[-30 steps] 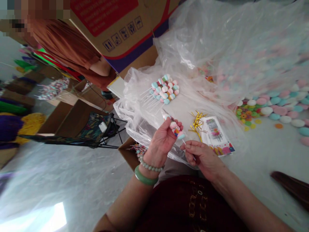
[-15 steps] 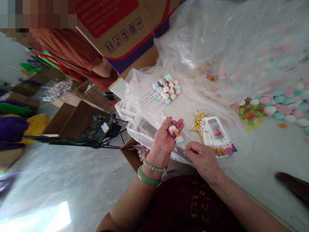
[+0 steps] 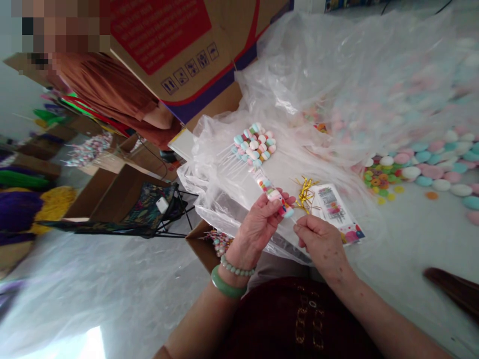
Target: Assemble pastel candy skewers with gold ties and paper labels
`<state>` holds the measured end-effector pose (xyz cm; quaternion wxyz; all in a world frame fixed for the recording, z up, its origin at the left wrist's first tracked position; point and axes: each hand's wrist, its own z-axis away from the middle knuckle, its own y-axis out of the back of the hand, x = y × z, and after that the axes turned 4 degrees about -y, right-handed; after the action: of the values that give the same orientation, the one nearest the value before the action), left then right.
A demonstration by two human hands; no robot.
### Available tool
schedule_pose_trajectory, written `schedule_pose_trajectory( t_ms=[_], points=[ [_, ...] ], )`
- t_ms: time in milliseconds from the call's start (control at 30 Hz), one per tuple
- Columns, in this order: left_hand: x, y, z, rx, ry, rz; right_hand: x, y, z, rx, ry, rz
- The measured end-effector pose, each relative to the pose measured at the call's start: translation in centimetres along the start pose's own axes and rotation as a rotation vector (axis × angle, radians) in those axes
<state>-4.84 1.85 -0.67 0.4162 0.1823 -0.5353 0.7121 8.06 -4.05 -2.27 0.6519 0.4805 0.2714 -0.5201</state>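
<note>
A: Where is the candy stick?
B: The candy stick (image 3: 272,193) lies across the left hand (image 3: 256,224), slanting from far left to near right, in a printed sleeve. Its upper part pokes out beyond the fingers; a pale blue end shows on the near right side.

A: And the left grip?
B: Pressed together on the candy — thumb over the top, fingers curled behind and beneath.

A: What about the right hand (image 3: 325,245)?
B: Thumb and forefinger pinch the thin white stick (image 3: 294,220) just beside the blue end; the other fingers fold in.

A: What lies around them?
B: Just right, gold ties (image 3: 306,193), with a stack of printed bags (image 3: 333,207) beside them. Farther off, a bunch of marshmallow sticks (image 3: 255,144) rests on the plastic sheet (image 3: 209,174), stems pointing left.

A: Farther out?
B: Right, loose ring-shaped candies (image 3: 381,177) and scattered marshmallows (image 3: 430,169), part of them under the plastic. Near left, an open carton (image 3: 200,247) holds more sticks. Far left — a big printed box (image 3: 179,45) and a person in a rust-coloured shirt (image 3: 108,89).
</note>
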Motion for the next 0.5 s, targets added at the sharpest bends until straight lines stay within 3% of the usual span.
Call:
schedule_pose_trajectory(
  t_ms=[167,267,367,500],
  points=[
    [-1.1,-0.4,-0.1,0.083,-0.074,0.048,-0.7,-0.7,0.9,0.102,0.221,0.302],
    [-1.8,-0.7,0.0,0.11,-0.113,0.041,-0.6,-1.1,0.8,0.125,0.211,0.342],
    [-2.3,-0.9,0.5,0.097,-0.131,-0.009,-0.3,-1.1,0.2,0.129,0.125,0.193],
    [-2.3,-0.8,1.1,0.027,-0.054,-0.104,0.2,-0.7,-0.4,-0.09,0.024,-0.295]
  ],
)
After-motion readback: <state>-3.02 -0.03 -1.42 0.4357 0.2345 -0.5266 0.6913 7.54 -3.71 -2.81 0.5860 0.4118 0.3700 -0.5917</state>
